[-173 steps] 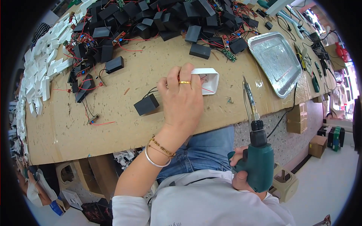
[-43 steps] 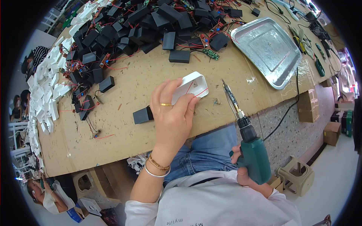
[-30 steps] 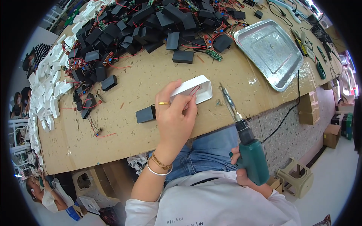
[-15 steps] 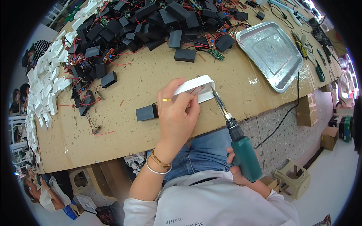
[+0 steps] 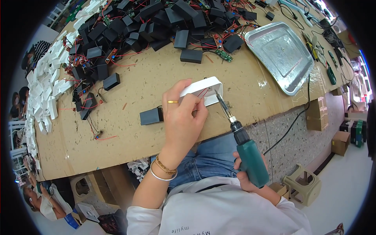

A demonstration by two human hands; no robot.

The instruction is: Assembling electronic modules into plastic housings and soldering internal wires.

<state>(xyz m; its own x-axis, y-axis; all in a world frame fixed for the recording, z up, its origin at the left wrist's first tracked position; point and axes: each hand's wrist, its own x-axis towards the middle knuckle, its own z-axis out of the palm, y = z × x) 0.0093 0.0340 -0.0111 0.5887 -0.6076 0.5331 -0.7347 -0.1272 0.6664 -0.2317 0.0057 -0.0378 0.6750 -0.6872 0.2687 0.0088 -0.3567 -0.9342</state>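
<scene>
Left edge's a heap of white casings (image 5: 44,74), far side's a heap of black boxes (image 5: 174,15), both too jumbled to count. One lone black box (image 5: 150,116) sits just left of the left hand (image 5: 181,111), curled round one white housing (image 5: 201,85), thumb and finger nearly closed by two red wires (image 5: 203,93) (can't tell if pinched). Looks like iron-to-housing time, so keep steady: one soldering gun (image 5: 251,158), right hand (image 5: 245,182) wrapped round it, tip at the opening. One metal tray (image 5: 280,51), far right.
</scene>
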